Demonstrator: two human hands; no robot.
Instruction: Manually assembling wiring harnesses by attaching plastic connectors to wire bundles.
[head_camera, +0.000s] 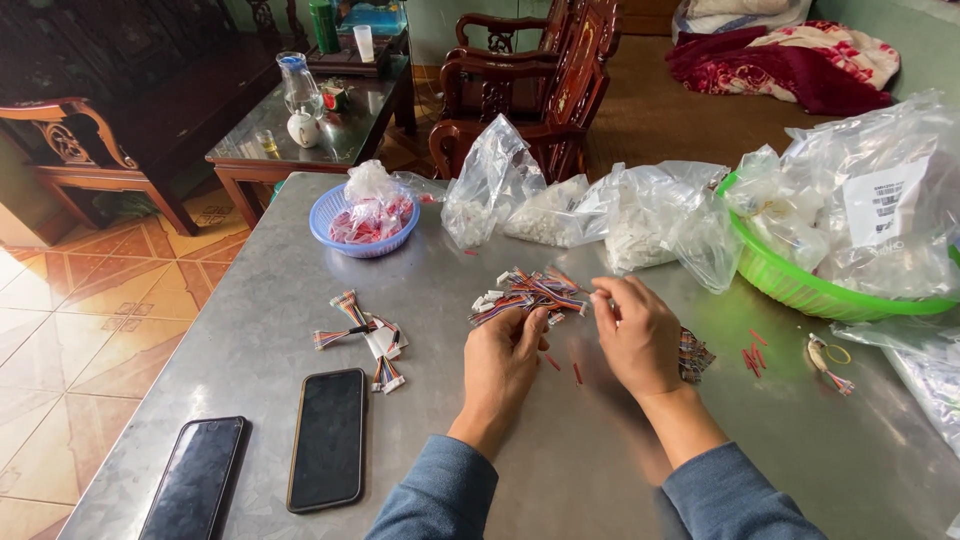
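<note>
A loose bundle of multicoloured wires with white connectors (530, 292) lies on the metal table (250, 330). My left hand (505, 358) rests on the table with its fingers closed on the near end of that bundle. My right hand (635, 335) is beside it, fingertips pinching a small white connector at the bundle's right end. A second small bunch of coloured wires (694, 355) pokes out from under my right hand. Small red pieces (577, 373) lie on the table between my hands.
More wire harnesses (368, 335) lie to the left, with two dark phones (328, 438) near the front edge. A blue basket (362, 220) of red parts, clear bags of white parts (560, 205) and a green basket (800, 285) of bags stand behind. Red bits (752, 357) and a rubber band (838, 353) lie to the right.
</note>
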